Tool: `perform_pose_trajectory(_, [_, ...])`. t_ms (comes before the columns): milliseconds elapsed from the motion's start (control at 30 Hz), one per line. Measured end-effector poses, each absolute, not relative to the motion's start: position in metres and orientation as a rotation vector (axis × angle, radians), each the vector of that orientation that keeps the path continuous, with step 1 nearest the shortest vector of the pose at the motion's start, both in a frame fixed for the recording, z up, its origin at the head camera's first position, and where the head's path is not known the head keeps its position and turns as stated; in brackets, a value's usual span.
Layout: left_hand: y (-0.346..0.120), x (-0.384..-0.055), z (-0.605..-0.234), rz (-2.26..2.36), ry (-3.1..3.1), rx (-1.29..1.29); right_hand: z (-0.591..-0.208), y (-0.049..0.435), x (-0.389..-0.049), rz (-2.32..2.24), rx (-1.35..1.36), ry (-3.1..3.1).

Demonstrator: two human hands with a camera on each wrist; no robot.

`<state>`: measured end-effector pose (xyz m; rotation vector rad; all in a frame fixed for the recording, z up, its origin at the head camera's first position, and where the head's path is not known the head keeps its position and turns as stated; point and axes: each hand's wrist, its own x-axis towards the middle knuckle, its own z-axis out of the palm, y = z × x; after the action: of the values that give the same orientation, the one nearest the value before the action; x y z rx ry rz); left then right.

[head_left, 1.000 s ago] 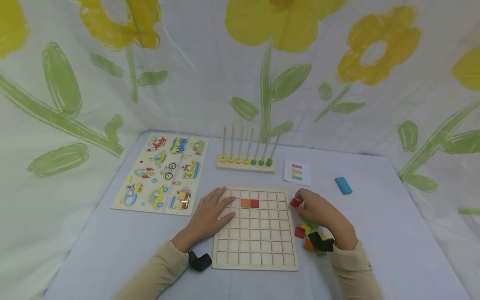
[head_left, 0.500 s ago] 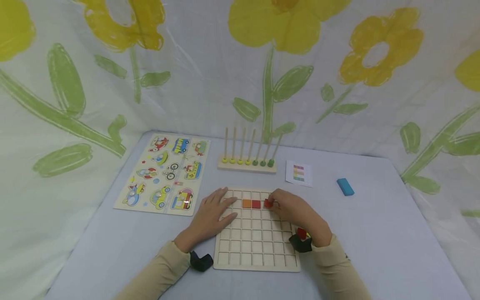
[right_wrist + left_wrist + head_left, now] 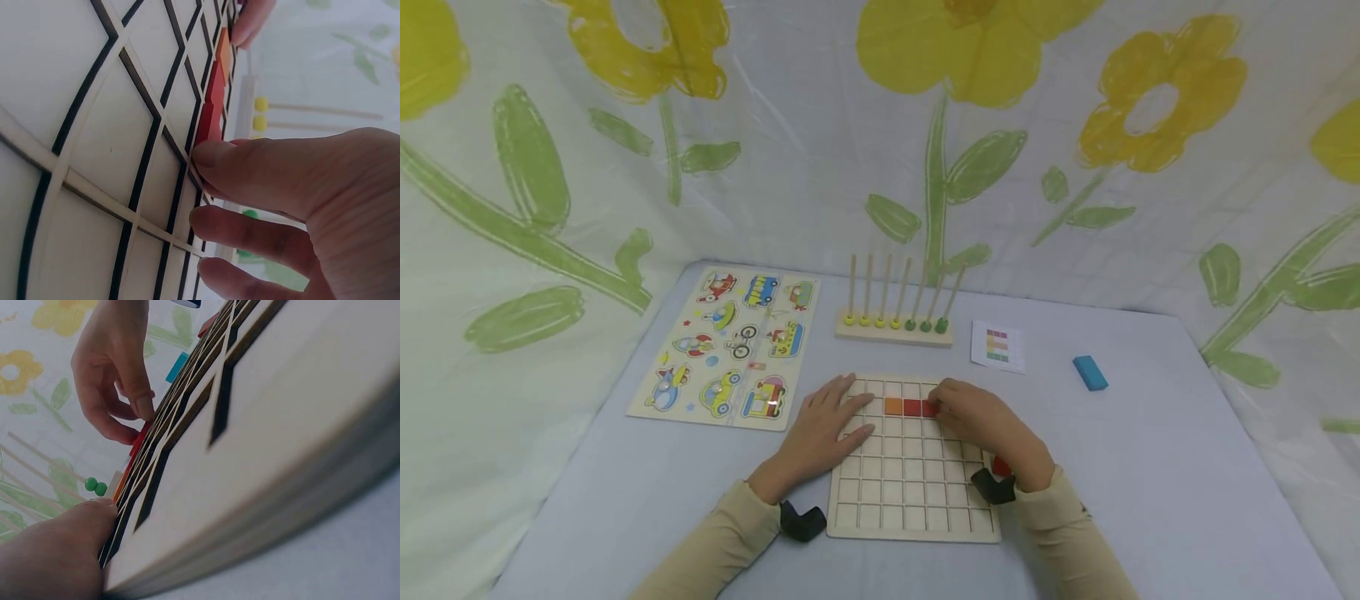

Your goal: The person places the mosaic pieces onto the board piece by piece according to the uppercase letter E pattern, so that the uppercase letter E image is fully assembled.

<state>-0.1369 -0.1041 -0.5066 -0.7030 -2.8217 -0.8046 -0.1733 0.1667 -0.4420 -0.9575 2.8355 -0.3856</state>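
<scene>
An orange block and two red blocks line one row of a pale gridded board.

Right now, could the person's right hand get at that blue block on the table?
Probably yes: in the head view, nothing stands between the right hand and the blue block. That hand is holding a red block, though, so it would likely release that first.

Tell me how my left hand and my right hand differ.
Your left hand lies spread on the left side of the grid board; your right hand pinches a red block farther right. The left hand is flatter, the right more curled. Both emerge from beige sleeves.
</scene>
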Motion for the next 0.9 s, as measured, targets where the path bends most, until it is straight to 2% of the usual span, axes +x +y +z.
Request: perform_pose_trajectory(900, [-0.1047, -0.1369, -0.5070, -0.800, -2.860, -0.690, -0.4450, 0.1631, -0.1756, -0.297, -0.988, 2.852])
